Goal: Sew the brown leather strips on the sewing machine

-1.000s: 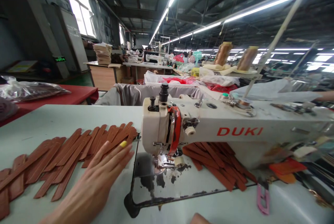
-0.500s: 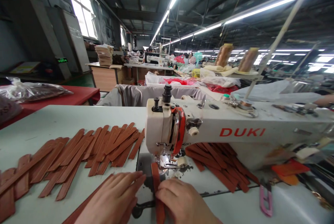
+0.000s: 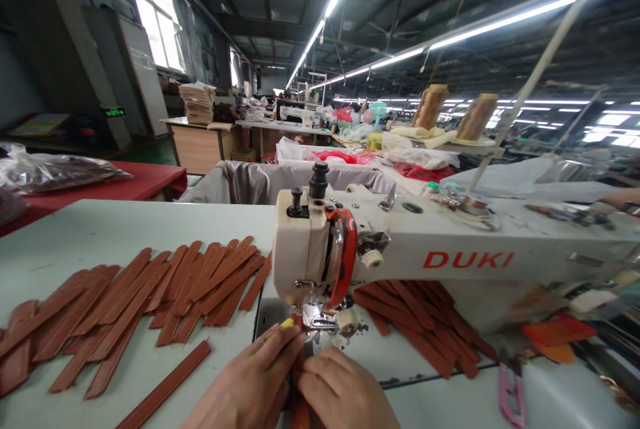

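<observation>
A white DUKI sewing machine (image 3: 450, 249) stands on the pale table (image 3: 100, 229). Both my hands rest together just in front of its presser foot (image 3: 320, 315). My left hand (image 3: 250, 385) and my right hand (image 3: 345, 392) are closed on a brown leather strip (image 3: 300, 409) that runs between them toward the needle. Most of that strip is hidden under my fingers. One loose strip (image 3: 165, 385) lies beside my left hand. A fanned row of brown strips (image 3: 140, 305) lies to the left, and another pile of strips (image 3: 425, 322) sits behind the machine.
Pink thread snips (image 3: 510, 382) lie at the table's right front. Two thread cones (image 3: 450, 112) stand behind the machine. A red table with a plastic bag (image 3: 55, 172) is at the left. A grey fabric bin (image 3: 260, 182) sits beyond the table.
My left hand left the fanned strips and came to the needle. My right hand came into view with a strip, and both hands pushed it forward under the presser foot.
</observation>
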